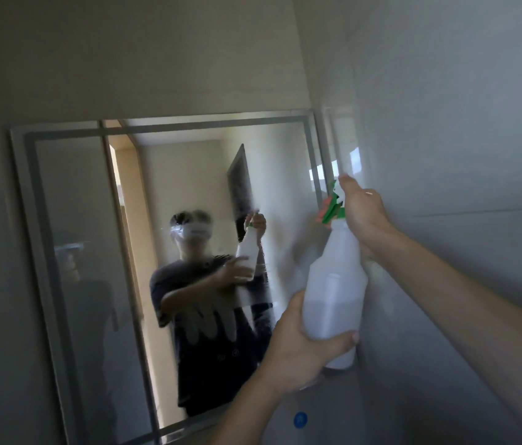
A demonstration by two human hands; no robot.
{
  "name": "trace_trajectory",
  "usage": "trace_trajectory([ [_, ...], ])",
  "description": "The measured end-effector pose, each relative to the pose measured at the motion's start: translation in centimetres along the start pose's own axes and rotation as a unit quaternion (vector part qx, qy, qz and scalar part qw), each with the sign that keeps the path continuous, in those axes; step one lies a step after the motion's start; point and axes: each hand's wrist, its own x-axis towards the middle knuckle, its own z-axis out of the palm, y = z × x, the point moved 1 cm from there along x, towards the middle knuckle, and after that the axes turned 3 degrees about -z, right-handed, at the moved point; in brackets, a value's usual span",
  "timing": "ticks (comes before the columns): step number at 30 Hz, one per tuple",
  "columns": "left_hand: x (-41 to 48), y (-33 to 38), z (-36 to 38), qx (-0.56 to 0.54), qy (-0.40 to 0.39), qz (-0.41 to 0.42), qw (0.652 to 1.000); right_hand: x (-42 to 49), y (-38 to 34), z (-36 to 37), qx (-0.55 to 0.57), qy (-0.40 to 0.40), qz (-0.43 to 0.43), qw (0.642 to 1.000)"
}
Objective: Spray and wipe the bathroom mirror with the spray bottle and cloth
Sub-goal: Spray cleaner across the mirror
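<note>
A white spray bottle (335, 284) with a green and white trigger head is held up in front of the mirror's right edge. My right hand (360, 216) grips the trigger head at the top. My left hand (301, 348) grips the bottle's base from below. The nozzle points left toward the bathroom mirror (93, 252), a large framed pane on the wall. The glass reflects a person holding the bottle. The picture is blurred. No cloth is in view.
A grey tiled side wall (462, 155) stands close on the right, just behind the bottle. A small blue round thing (300, 419) shows low down, below my left forearm. The wall above the mirror is bare.
</note>
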Motion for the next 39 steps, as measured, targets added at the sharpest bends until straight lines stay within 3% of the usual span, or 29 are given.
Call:
trace_trajectory([
  [9, 2.5, 3.1, 0.7, -0.026, -0.003, 0.037, 0.999, 1.9, -4.0, 0.9, -0.101, -0.025, -0.036, 0.994],
  [18, 4.5, 6.5, 0.8, -0.036, 0.007, 0.105, 0.994, 4.7, -8.8, 1.7, -0.084, -0.088, -0.073, 0.99],
  [30, 5.9, 6.9, 0.2, -0.026, 0.027, 0.119, 0.992, 6.1, -8.3, 1.1, -0.073, -0.013, -0.066, 0.995],
  [39, 4.4, 7.2, -2.4, 0.008, 0.106, 0.158, 0.982, 4.1, -9.7, 7.0, -0.012, -0.138, -0.079, 0.987],
])
